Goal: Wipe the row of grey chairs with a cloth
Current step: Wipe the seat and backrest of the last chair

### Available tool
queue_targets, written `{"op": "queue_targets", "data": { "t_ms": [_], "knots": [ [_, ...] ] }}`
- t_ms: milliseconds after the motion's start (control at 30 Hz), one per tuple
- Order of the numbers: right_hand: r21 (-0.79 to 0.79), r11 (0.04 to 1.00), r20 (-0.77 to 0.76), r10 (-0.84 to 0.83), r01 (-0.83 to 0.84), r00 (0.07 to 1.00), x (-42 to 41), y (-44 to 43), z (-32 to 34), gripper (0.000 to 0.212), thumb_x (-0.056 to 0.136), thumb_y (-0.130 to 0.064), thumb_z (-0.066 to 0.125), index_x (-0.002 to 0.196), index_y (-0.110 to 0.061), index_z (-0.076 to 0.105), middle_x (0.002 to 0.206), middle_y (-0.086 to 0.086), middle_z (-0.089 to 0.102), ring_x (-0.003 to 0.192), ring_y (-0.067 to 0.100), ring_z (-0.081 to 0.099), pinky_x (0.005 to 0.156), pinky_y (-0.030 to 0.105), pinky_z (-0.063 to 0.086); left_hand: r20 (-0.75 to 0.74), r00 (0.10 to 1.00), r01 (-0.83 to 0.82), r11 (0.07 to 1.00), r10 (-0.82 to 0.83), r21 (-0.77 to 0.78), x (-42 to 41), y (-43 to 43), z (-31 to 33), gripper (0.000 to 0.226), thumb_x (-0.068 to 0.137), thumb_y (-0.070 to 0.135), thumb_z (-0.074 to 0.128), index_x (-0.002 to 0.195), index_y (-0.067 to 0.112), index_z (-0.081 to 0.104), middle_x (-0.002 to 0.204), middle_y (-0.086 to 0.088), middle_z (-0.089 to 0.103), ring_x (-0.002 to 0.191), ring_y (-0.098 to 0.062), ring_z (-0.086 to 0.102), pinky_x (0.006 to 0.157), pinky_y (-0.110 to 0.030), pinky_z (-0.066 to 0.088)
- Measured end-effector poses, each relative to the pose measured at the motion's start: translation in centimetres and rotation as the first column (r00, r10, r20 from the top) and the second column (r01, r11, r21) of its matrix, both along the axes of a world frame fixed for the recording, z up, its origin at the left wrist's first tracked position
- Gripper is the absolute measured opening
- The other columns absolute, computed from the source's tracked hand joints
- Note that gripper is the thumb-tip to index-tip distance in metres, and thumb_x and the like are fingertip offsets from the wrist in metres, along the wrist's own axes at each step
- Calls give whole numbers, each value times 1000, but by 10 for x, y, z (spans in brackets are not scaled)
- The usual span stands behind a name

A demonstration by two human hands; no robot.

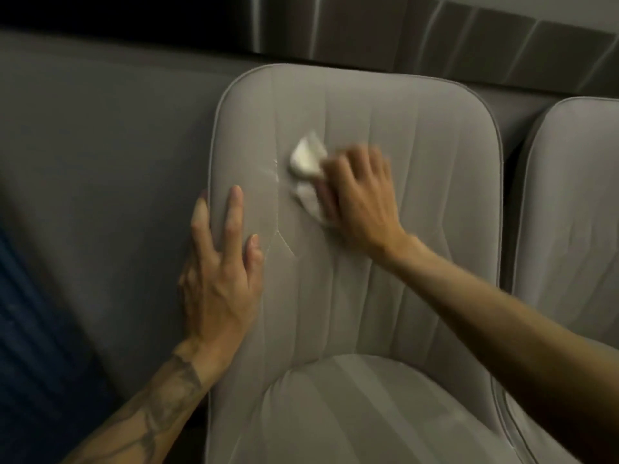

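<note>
A grey padded chair [418, 135] fills the middle of the view, its ribbed backrest facing me and its seat cushion below. My right hand [360, 192] presses a crumpled white cloth [306, 162] against the upper middle of the backrest; the hand is blurred and its fingers curl over the cloth's right part. My left hand [219, 259] lies flat on the backrest's left edge with straight, spread fingers, holding nothing. Light stitching lines run down the backrest between the two hands.
A second grey chair [576, 209] stands close on the right, partly cut off by the frame. Behind both chairs runs a grey wall [100, 162] with a shiny metal strip [435, 38] above. A dark blue surface [30, 346] shows at the lower left.
</note>
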State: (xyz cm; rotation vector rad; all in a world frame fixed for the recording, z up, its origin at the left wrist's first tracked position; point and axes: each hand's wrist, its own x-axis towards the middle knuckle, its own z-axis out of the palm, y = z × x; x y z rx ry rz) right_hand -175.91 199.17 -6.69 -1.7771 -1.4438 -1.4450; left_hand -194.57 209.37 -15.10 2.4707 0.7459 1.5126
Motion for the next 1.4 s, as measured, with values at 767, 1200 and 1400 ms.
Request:
{"op": "queue_targets", "data": {
  "t_ms": [767,1200,1400],
  "knots": [
    [8,996,-138,89,-89,986,-49,12,-33,24,98,-28,59,97,-6,67,100,16,60,83,34,54,73,44,42,44,999,5,1000,-5,-3,3,2,-4,58,110,43,39,164,34,21,164,-15,27,109,-48,64,65,-51,57],
    [-10,990,-133,139,-141,981,-68,35,21,27,100,-28,52,103,-5,65,104,18,59,90,35,54,78,47,43,72,997,30,999,-31,18,1,0,-3,54,110,34,44,161,26,28,162,-17,30,110,-43,65,65,-46,57],
    [319,948,-201,85,-17,976,-52,74,76,26,96,-31,53,103,-9,65,106,16,60,92,31,55,77,43,44,97,993,74,997,-73,-7,1,1,-2,52,111,36,40,160,27,26,162,-17,30,111,-39,62,63,-43,59]
  ]
}}
